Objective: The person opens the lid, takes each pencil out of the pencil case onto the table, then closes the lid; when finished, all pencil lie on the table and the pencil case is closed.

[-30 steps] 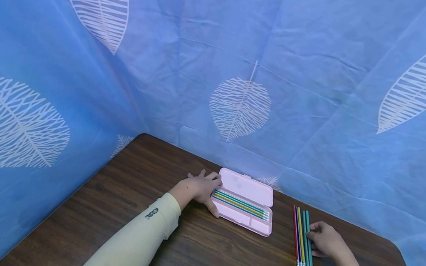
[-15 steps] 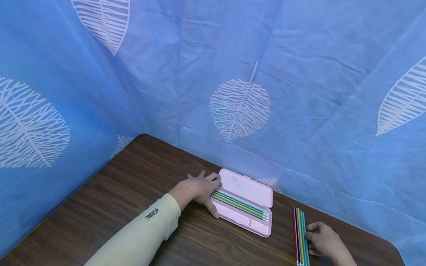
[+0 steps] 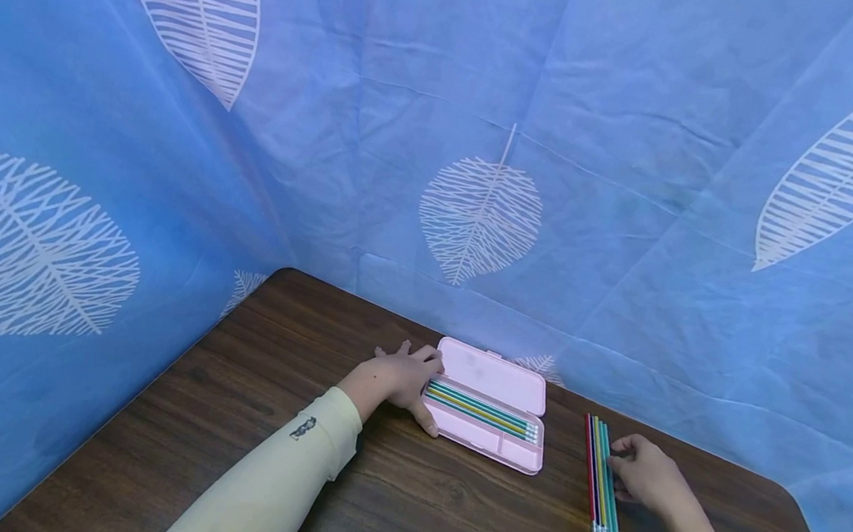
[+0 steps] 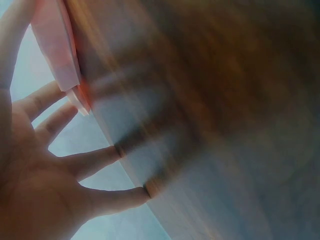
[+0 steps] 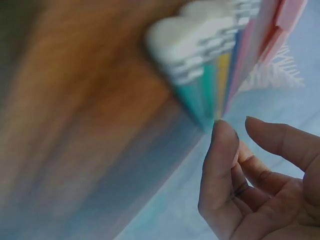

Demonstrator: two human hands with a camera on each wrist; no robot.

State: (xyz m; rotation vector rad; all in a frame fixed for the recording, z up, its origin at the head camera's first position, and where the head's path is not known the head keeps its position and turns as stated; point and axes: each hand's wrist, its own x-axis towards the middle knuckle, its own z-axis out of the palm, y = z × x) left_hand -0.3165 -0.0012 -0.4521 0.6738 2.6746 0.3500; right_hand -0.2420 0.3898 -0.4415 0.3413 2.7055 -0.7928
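Note:
A pink pencil case lies with its lid raised, holding several green and yellow pencils in its long compartment. My left hand rests at its left end, thumb along the near side and fingers spread at the far side. In the left wrist view the fingers look straight beside the pink case. To the right, several loose pencils, red, dark blue, yellow and green, lie side by side, white erasers toward me. My right hand touches the outer green pencil with its fingertips; the right wrist view shows a gap between thumb and forefinger.
The dark wooden table runs back to a blue curtain with white leaf patterns. Wood surface shows between the case and the loose pencils. The case has smaller compartments along its near side.
The right hand has shifted slightly left, and the green pencils have slid left against the other loose pencils. The left hand and the case look unmoved.

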